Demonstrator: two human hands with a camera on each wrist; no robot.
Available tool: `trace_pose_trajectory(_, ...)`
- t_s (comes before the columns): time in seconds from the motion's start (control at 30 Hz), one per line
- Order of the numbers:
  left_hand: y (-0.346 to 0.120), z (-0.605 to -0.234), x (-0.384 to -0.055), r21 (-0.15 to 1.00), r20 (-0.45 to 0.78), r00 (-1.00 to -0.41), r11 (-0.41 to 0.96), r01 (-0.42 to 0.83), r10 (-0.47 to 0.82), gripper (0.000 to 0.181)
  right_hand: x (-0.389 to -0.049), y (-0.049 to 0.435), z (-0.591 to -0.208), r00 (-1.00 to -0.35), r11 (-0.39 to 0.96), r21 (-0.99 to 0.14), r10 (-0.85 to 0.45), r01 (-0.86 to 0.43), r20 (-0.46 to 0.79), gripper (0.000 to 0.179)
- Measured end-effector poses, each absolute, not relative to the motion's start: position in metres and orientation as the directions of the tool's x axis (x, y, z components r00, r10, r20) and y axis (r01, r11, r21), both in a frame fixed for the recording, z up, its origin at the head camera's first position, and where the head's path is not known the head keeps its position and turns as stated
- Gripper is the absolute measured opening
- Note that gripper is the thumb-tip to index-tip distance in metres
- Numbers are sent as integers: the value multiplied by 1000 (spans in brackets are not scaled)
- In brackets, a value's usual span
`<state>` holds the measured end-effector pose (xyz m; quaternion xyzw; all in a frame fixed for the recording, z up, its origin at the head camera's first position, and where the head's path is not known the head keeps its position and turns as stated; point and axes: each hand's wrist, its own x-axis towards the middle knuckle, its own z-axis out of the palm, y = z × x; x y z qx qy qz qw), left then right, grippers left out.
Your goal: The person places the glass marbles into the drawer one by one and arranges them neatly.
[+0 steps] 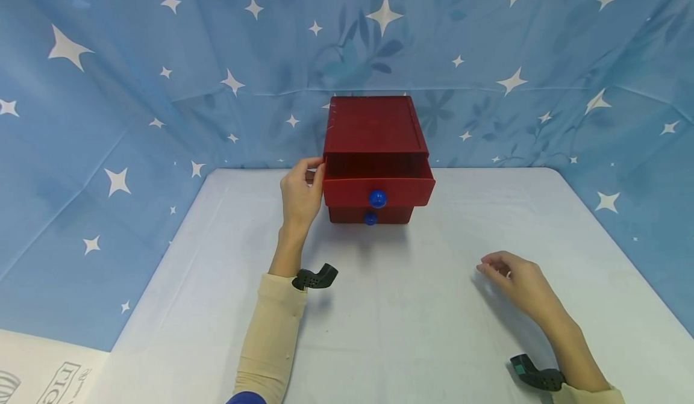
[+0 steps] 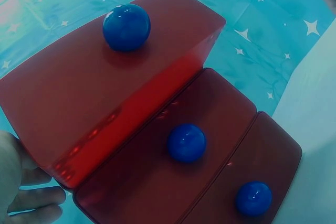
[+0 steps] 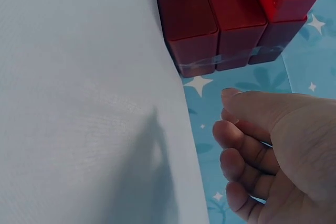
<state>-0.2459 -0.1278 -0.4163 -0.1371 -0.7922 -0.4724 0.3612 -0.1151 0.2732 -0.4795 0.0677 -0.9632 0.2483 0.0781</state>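
Observation:
A red drawer cabinet (image 1: 374,124) stands at the back of the table. Its top drawer (image 1: 349,193) is pulled out, with a round blue knob (image 1: 378,198) on the front; no contents show in the visible part. Beneath it, in the left wrist view, the middle drawer (image 2: 142,166) and bottom drawer (image 2: 262,150) are closed, each with its own blue knob. My left hand (image 1: 300,194) touches the cabinet's left side near the top drawer, its fingers (image 2: 39,198) extended beside the drawer's edge. Off to the right, my right hand (image 1: 522,280) hovers over the table, fingers loosely bent and holding nothing.
A white cloth covers the table (image 1: 412,332). Behind and around it hangs a blue curtain (image 1: 260,43) with white stars. Printed paper or card (image 1: 49,368) lies at the lower left corner. Each wrist wears a black device, such as the left band (image 1: 314,277).

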Motion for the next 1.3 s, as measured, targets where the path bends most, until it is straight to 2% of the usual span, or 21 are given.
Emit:
trace_pose_trajectory(0.97, -127, -416, -245, 657, 700, -703, 496, 567, -125, 20, -120, 261, -466, -891, 851, -417, -119, -319, 438, 23)
trace_pose_trajectory(1.3, -128, -417, -245, 652, 707, -697, 494, 576, -121, 20, -126, 256, -461, -842, 839, -402, -116, -367, 527, 22)
